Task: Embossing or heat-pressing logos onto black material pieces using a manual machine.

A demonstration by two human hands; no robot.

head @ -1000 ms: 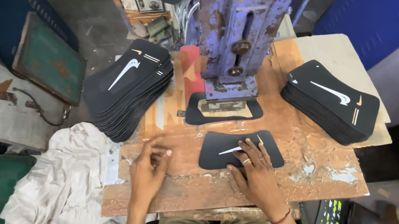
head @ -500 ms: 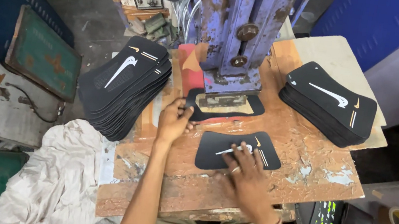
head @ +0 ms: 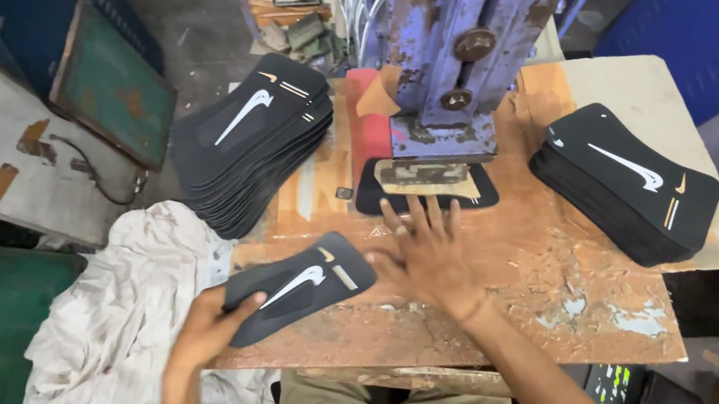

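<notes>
Clearly the risk sits at the blue press (head: 456,67). The right hand (head: 427,253), fingers spread and holding nothing, lies flat on the worktop (head: 554,274) just in front of the press, fingertips touching the black piece (head: 481,195) under its plate; a descending plate could pinch them. The left hand (head: 208,335), well left of the press, has its grip clamped on a black insole (head: 302,287) by one end, which could slip free.

The press (head: 456,67) is cut off above; the right hand (head: 426,257) is blurred.
</notes>
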